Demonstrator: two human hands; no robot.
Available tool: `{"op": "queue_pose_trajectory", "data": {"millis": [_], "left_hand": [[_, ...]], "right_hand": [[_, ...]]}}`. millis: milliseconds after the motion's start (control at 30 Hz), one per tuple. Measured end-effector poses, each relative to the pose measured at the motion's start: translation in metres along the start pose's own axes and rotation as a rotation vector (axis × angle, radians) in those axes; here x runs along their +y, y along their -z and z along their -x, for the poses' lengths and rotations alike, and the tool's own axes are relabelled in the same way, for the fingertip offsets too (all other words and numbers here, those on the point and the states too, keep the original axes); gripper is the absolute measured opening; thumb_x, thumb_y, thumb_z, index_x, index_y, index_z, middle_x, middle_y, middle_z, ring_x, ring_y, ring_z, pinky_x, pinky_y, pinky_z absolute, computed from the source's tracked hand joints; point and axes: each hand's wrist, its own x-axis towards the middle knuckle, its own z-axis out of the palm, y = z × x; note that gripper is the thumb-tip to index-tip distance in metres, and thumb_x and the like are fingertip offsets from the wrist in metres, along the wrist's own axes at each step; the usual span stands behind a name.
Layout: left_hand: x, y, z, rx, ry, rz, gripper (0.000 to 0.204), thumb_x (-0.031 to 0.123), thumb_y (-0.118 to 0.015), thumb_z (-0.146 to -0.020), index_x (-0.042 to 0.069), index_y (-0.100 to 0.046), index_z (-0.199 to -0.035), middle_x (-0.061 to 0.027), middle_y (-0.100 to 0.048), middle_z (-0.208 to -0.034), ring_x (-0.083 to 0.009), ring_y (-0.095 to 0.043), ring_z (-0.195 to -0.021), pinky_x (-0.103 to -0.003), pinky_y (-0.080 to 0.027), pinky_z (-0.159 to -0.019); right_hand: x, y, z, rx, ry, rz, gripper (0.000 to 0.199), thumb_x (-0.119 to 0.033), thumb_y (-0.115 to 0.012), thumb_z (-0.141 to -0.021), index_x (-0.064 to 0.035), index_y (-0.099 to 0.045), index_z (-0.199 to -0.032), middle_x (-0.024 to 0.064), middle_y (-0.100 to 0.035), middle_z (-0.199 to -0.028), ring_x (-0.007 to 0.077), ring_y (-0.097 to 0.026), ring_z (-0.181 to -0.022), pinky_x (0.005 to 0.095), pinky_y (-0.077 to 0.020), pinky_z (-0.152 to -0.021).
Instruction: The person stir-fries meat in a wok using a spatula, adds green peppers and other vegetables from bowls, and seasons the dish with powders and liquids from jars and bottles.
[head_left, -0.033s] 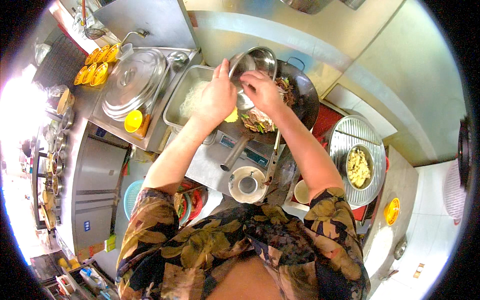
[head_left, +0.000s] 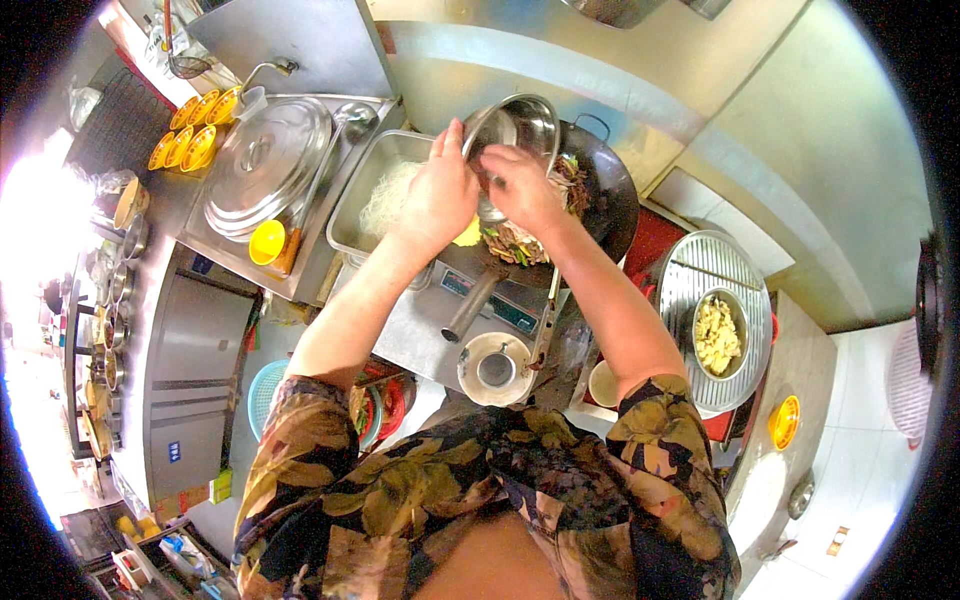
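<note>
A shiny steel bowl (head_left: 540,115) is tipped over the wok, its mouth turned toward me. My left hand (head_left: 447,198) grips the bowl's left side, its thumb side hidden from view. Curled fingers of my right hand (head_left: 524,190) reach into the bowl's mouth; whatever they may hold is hidden. Below the bowl, the dark wok (head_left: 612,215) contains browned strips with green pieces and pale shreds, a stir-fry mix (head_left: 518,245). Left of the wok, a rectangular steel tray (head_left: 343,228) holds white noodles (head_left: 383,203). Something yellow (head_left: 468,234) shows beside my left wrist.
The wok's tubular handle (head_left: 466,312) points toward me, above a pale round container (head_left: 496,390). At left are a large steel lid (head_left: 268,150), a ladle (head_left: 355,120) and a yellow cup (head_left: 267,242). At right, a slatted round steel rack (head_left: 690,255) carries a bowl of yellowish pieces (head_left: 718,335).
Both hands and the steel bowl have shifted very slightly to the right. The fingers of my right hand have moved a little inside the bowl's mouth.
</note>
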Motion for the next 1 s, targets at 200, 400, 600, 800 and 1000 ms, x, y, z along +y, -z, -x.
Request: {"op": "queue_pose_trajectory", "data": {"millis": [200,400,600,800,1000], "left_hand": [[-0.011,-0.003,0.0,0.085,-0.026,-0.177,0.068,0.008,-0.051,-0.085,-0.008,-0.022,-0.144,-0.0295,-0.041,-0.14,-0.0431,-0.063,-0.098,-0.047,-0.053,-0.081],[-0.002,0.009,0.003,0.059,-0.003,-0.208,0.07,0.009,-0.053,-0.084,-0.006,-0.021,-0.145,-0.0273,-0.04,-0.141,-0.0417,-0.065,-0.092,-0.047,-0.055,-0.079],[-0.032,0.018,0.017,0.279,0.06,0.031,0.067,0.001,-0.056,-0.082,-0.001,-0.031,-0.144,-0.0264,-0.045,-0.137,-0.0397,-0.043,-0.129,-0.043,-0.04,-0.106],[-0.133,0.069,0.119,0.564,0.611,0.802,0.03,0.005,-0.056,-0.084,0.0,-0.063,-0.113,-0.0068,-0.065,-0.101,-0.0153,-0.06,-0.088,-0.029,-0.048,-0.079],[-0.227,0.016,0.276,0.668,1.132,0.793,0.027,0.003,-0.057,-0.079,-0.001,-0.06,-0.106,-0.0122,-0.065,-0.096,-0.0233,-0.064,-0.08,-0.036,-0.052,-0.069]], "right_hand": [[0.033,0.02,0.023,-0.489,0.164,0.302,0.013,-0.012,-0.061,-0.072,-0.0019,-0.063,-0.08,0.014,-0.061,-0.09,0.0324,-0.06,-0.092,0.0405,-0.048,-0.084],[0.028,0.024,0.021,-0.056,0.191,0.3,0.01,-0.001,-0.057,-0.073,-0.001,-0.061,-0.082,0.0152,-0.061,-0.097,0.0346,-0.056,-0.097,0.0423,-0.0468,-0.088],[0.041,0.03,0.053,-0.613,0.01,0.402,0.023,-0.007,-0.058,-0.077,-0.0042,-0.065,-0.098,0.0165,-0.062,-0.107,0.0341,-0.059,-0.103,0.0439,-0.0474,-0.09],[-0.03,0.089,0.139,-0.677,0.074,0.161,0.052,0.003,-0.062,-0.066,-0.0079,-0.06,-0.117,0.0173,-0.049,-0.133,0.0387,-0.043,-0.127,0.0473,-0.0373,-0.107],[-0.068,0.087,0.167,-0.73,0.057,0.209,0.044,-0.005,-0.069,-0.066,-0.0083,-0.06,-0.109,0.0163,-0.046,-0.136,0.0399,-0.037,-0.13,0.0547,-0.0355,-0.106]]}}
